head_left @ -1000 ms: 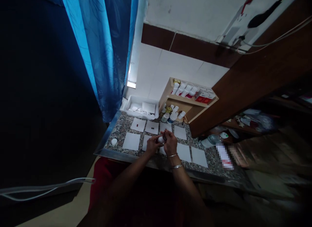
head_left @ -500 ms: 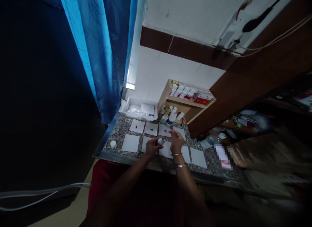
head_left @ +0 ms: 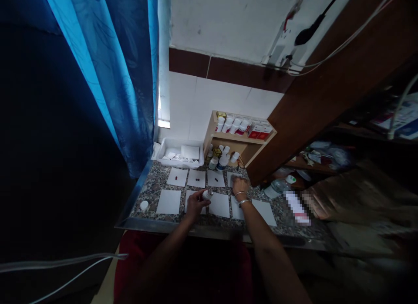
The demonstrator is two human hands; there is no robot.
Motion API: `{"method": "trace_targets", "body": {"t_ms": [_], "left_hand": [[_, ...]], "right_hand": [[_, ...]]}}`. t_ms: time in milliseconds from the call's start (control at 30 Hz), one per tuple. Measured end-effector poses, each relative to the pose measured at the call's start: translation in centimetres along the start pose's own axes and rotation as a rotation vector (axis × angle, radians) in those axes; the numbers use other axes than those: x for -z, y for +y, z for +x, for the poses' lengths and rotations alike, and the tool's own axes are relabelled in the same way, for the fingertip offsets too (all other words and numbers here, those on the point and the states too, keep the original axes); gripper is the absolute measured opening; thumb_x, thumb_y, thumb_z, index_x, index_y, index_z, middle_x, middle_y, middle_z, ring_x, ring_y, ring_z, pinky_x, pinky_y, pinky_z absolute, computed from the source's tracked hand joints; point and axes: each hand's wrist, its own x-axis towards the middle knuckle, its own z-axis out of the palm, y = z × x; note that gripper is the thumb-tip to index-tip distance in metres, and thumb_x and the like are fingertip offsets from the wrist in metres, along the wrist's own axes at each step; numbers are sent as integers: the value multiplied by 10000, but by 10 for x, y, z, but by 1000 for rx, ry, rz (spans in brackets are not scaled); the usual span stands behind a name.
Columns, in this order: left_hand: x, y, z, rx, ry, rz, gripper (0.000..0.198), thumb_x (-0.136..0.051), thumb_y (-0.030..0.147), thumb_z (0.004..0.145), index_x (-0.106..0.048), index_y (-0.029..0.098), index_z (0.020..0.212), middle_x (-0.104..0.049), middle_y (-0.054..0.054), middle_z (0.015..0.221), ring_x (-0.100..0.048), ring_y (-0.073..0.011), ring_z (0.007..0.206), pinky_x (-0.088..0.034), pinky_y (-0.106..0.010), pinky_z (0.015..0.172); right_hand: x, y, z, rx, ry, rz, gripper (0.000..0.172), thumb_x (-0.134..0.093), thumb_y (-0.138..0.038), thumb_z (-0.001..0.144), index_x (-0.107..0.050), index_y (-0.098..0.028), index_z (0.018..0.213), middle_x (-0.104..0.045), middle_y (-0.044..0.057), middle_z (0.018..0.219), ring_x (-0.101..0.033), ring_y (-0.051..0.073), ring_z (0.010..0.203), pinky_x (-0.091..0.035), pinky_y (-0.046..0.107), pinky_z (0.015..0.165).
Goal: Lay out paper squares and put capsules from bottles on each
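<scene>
Our left hand (head_left: 195, 204) closes around a white bottle (head_left: 207, 194), held over the paper sheets mid-desk (head_left: 146, 195); our right hand (head_left: 240, 186), open and empty, lies at a paper sheet (head_left: 230, 177) in the far row.

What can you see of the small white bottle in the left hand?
The small white bottle is short and looks like plastic. The fingers of the left hand grip it, tilted, with its far end pointing up and to the right. It is held over a white paper sheet on the granite counter. Any label or opening is too small to make out.
</scene>
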Motion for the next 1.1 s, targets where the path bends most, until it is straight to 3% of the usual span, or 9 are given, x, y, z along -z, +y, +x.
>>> {"method": "trace_targets", "body": {"t_ms": [133,400,600,733,833,967,1100], "left_hand": [[2,2,1,6,1,-4,476,-724,150,534,-670,177,1007,-652,19,724,-581,-145,693,-463,-255,646],[2,1,2,12,-8,-76,494,-718,143,533,-661,161,1024,-664,-10,792,-581,-156,734,-462,-267,679],[2,5,1,23,-2,-92,488,-718,161,526,-669,168,1011,-646,6,729,-565,-145,693,-449,-259,649],[2,9,0,12,-1,-93,483,-722,166,520,-674,168,1001,-636,13,717,-554,-137,680,-437,-252,646],[3,13,-3,-7,7,-83,472,-720,154,526,-674,176,995,-643,9,764,-551,-136,703,-435,-253,665],[9,19,-9,-59,-4,-8,447,-709,122,551,-671,187,991,-643,9,781,-538,-127,700,-438,-260,692],[23,22,-18,-111,20,140,455,-704,81,564,-661,193,1003,-644,-19,897,-538,-120,701,-460,-282,719]], "right_hand": [[-4,0,-4,29,-47,-203,276,-515,-92,662,-460,-173,404,-602,100,583,-536,240,927,-277,419,905],[2,-5,-10,86,-95,-455,261,-491,-10,685,-525,-150,468,-627,108,650,-525,234,933,-258,410,882],[13,-12,-13,116,-143,-640,257,-444,-36,739,-681,-130,701,-664,139,780,-547,243,936,-279,404,864],[25,-14,-10,104,-104,-666,301,-414,-109,803,-707,-141,861,-677,154,840,-580,245,899,-315,372,812],[36,-18,-15,91,-19,-548,285,-440,-228,823,-705,-151,896,-690,139,845,-604,241,835,-367,340,748],[41,-33,-57,122,67,-62,336,-499,-410,776,-700,-159,872,-701,93,848,-614,209,753,-438,313,692],[27,-61,-131,-137,-228,471,421,-584,-495,695,-680,-135,891,-698,75,759,-610,170,586,-463,272,505]]}}
